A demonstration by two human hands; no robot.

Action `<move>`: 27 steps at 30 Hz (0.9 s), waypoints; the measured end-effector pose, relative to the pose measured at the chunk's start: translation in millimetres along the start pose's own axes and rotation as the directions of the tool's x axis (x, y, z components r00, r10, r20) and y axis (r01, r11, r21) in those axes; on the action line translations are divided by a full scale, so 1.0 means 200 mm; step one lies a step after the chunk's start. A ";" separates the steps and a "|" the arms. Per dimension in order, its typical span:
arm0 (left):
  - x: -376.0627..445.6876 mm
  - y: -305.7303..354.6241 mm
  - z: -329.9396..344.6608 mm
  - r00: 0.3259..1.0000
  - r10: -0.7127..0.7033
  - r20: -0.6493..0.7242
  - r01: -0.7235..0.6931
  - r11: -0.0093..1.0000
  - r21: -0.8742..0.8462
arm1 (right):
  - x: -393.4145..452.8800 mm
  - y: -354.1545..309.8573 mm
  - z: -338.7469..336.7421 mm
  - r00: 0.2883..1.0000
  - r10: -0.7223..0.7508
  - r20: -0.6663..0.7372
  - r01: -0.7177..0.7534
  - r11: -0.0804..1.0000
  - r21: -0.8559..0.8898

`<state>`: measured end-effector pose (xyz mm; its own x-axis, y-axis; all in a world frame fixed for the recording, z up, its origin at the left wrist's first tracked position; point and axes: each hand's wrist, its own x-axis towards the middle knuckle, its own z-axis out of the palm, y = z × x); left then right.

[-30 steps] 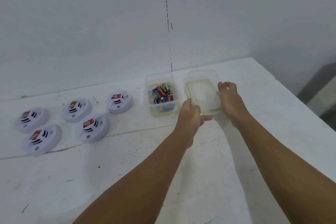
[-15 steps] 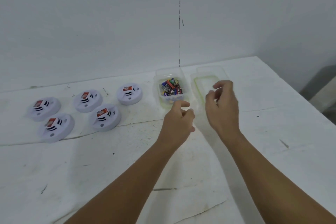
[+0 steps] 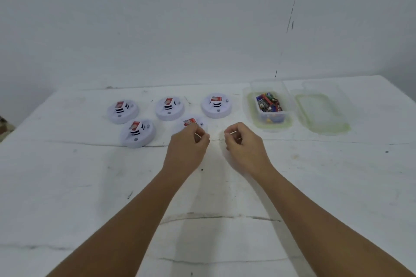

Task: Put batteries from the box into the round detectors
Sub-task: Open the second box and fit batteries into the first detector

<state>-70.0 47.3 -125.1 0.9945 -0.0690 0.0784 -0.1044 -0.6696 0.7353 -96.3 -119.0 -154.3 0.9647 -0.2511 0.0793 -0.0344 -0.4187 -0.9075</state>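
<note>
Left hand (image 3: pixel 188 145): hovering over the nearest detector (image 3: pixel 193 123), fingers curling, holding nothing.
Right hand (image 3: pixel 244 145): curling loosely, empty.
Box (image 3: pixel 269 105): lying right of both hands, nearer the right.

I see a scuffed white table (image 3: pixel 225 186) carrying five round detectors (image 3: pixel 216 105) on its far left. To their right sit the open box (image 3: pixel 288 110) of batteries (image 3: pixel 269 102) and its lid (image 3: pixel 322 108) alongside.
</note>
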 end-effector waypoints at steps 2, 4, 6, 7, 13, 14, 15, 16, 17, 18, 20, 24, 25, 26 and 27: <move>0.07 -0.06 -0.03 0.994 0.079 -0.071 -0.074 0.994 0.075 | 0.03 -0.03 0.04 1.000 0.021 0.011 -0.021 1.000 0.016; 0.14 -0.09 -0.03 0.987 0.137 -0.086 -0.119 0.975 0.189 | 0.07 -0.05 0.06 0.999 0.042 0.022 -0.042 0.999 0.030; 0.21 -0.10 -0.04 0.990 0.136 -0.031 -0.121 0.945 0.304 | 0.09 -0.07 0.08 0.998 0.054 0.036 -0.055 0.998 0.029; 0.23 -0.11 -0.04 0.993 0.120 0.020 -0.119 0.927 0.356 | 0.09 -0.07 0.09 0.998 0.055 0.041 -0.056 0.998 0.029; 0.28 -0.13 -0.04 0.982 0.054 0.179 -0.139 0.851 0.507 | 0.10 -0.09 0.11 0.996 0.065 0.057 -0.067 0.997 0.040; 0.28 -0.13 -0.05 0.985 0.056 0.162 -0.126 0.877 0.464 | 0.10 -0.10 0.11 0.996 0.069 0.056 -0.072 0.996 0.054; 0.27 -0.13 -0.06 0.988 0.046 0.145 -0.101 0.912 0.398 | 0.10 -0.11 0.12 0.996 0.070 0.056 -0.074 0.995 0.073; 0.27 -0.11 -0.08 0.991 0.009 0.136 -0.049 0.954 0.296 | 0.10 -0.12 0.12 0.996 0.069 0.056 -0.074 0.993 0.094; 0.26 -0.09 -0.11 0.990 -0.056 0.126 0.038 0.989 0.140 | 0.10 -0.14 0.11 0.996 0.062 0.057 -0.068 0.991 0.115; 0.25 -0.07 -0.15 0.984 -0.136 0.115 0.144 0.987 -0.069 | 0.10 -0.16 0.11 0.997 0.049 0.061 -0.057 0.989 0.136; 0.23 -0.02 -0.22 0.942 -0.284 0.177 0.334 0.780 -0.529 | 0.11 -0.22 0.11 0.997 0.012 0.080 -0.027 0.984 0.176; 0.18 -0.03 -0.32 0.892 -0.099 0.441 0.451 0.212 -0.867 | 0.10 -0.35 0.13 0.981 -0.119 0.151 0.088 0.977 0.196; 0.17 -0.03 -0.34 0.886 -0.051 0.461 0.463 0.144 -0.875 | 0.09 -0.38 0.14 0.977 -0.144 0.155 0.113 0.975 0.190; 0.16 -0.03 -0.36 0.882 -0.016 0.470 0.469 0.103 -0.877 | 0.09 -0.40 0.14 0.974 -0.166 0.153 0.138 0.974 0.177; 0.16 -0.02 -0.38 0.880 0.018 0.474 0.471 0.082 -0.878 | 0.09 -0.42 0.15 0.971 -0.189 0.146 0.166 0.974 0.156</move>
<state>-38.2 104.5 -75.2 0.8746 -0.4232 -0.2367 0.4583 0.5617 0.6888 -69.2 -62.9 -89.4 0.9814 -0.0377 0.1883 0.1674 -0.3133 -0.9348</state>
